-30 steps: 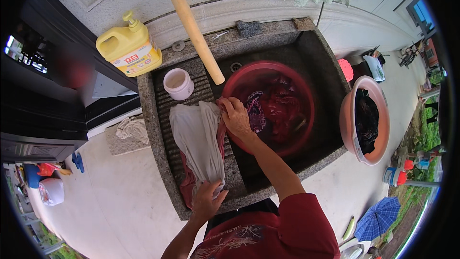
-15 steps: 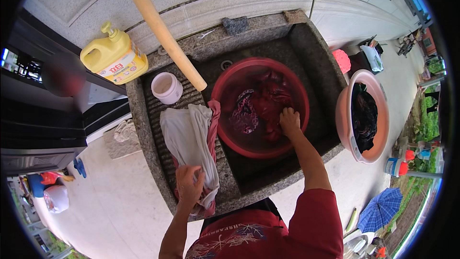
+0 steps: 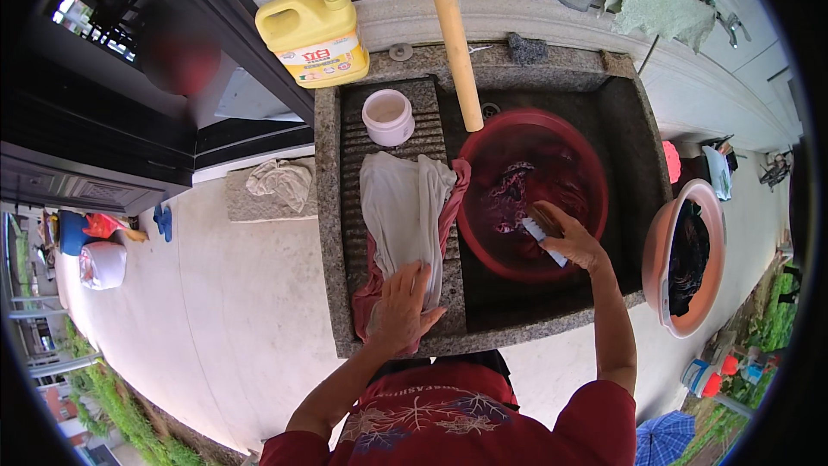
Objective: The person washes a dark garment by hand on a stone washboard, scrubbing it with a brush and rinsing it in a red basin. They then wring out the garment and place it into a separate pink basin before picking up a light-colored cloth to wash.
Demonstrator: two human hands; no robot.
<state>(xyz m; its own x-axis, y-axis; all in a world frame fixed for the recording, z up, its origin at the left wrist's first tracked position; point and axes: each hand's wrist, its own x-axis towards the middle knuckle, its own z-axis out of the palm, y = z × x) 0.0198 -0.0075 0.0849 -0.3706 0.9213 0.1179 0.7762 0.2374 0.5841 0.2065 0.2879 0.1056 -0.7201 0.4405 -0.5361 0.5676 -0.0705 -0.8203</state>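
Observation:
My left hand (image 3: 398, 306) lies with fingers stretched out on the near end of a white garment (image 3: 401, 207). Beneath that garment is a dull red cloth (image 3: 367, 292), both spread on the ribbed washboard side of a stone sink (image 3: 331, 293). In the deep side stands a red basin (image 3: 470, 242) of dark water with a red cloth and a patterned cloth (image 3: 507, 198) soaking in it. My right hand (image 3: 569, 237) grips a scrub brush (image 3: 542, 237) with pale bristles, held over the basin's near right part.
A white tub (image 3: 388, 118) sits at the washboard's far end. Behind it stands a yellow pump jug (image 3: 317, 39). A wooden pole (image 3: 453, 34) slants above the sink's back edge. To the right is a pink basin (image 3: 655, 272) with dark clothes.
My right hand has come up out of the basin water with a scrub brush. My left hand has flattened onto the white garment. The whole view has shifted.

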